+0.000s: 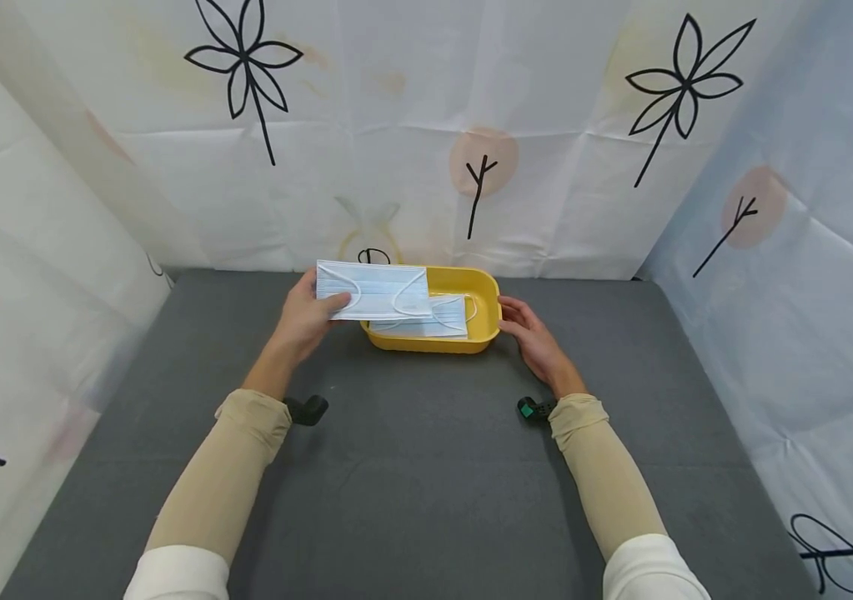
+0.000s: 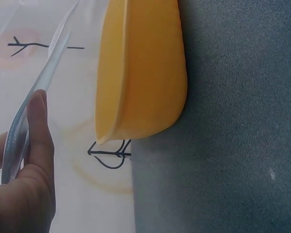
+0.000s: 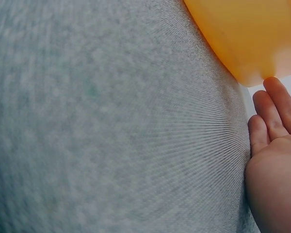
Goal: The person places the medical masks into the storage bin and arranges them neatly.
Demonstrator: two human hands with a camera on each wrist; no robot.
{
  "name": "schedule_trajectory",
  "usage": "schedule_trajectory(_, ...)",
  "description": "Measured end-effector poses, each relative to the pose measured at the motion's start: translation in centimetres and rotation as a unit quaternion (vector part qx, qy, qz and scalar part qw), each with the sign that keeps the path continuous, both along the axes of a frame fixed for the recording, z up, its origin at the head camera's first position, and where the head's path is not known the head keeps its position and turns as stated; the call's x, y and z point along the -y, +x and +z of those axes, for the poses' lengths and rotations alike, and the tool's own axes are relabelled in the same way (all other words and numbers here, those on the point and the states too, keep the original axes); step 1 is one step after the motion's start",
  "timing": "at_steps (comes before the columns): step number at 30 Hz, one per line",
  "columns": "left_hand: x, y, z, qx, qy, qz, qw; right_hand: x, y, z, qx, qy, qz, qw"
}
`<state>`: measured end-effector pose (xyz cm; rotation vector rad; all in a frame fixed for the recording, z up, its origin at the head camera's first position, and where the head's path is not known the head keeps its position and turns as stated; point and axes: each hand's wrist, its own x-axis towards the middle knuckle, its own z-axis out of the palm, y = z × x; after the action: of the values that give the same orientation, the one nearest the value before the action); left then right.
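Observation:
A pale blue pleated face mask (image 1: 373, 290) with white ear loops is pinched at its left end by my left hand (image 1: 303, 321), thumb on its near side. It is held up over the left part of a yellow plastic tub (image 1: 482, 340), and the left wrist view shows it edge-on, apart from the tub. Another blue face mask (image 1: 450, 318) lies inside the tub, partly covered by the held one. My right hand (image 1: 542, 346) is at the tub's right end. In the right wrist view its extended fingers (image 3: 280, 104) touch the tub's outer wall.
The tub stands on a grey tabletop (image 1: 411, 500), near its far edge. White cloth walls (image 1: 396, 100) with drawn plants rise behind the table and on both sides. Each wrist bears a small black camera mount (image 1: 308, 410).

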<state>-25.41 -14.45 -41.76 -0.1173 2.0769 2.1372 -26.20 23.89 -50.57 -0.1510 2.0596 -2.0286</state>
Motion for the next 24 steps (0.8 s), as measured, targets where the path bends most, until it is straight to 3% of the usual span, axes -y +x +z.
schedule_trajectory(24, -4.8, -2.6, -0.4, 0.019, -0.003, -0.034, 0.9992, -0.1, -0.2, -0.2, 0.003, 0.009, 0.002, 1.000)
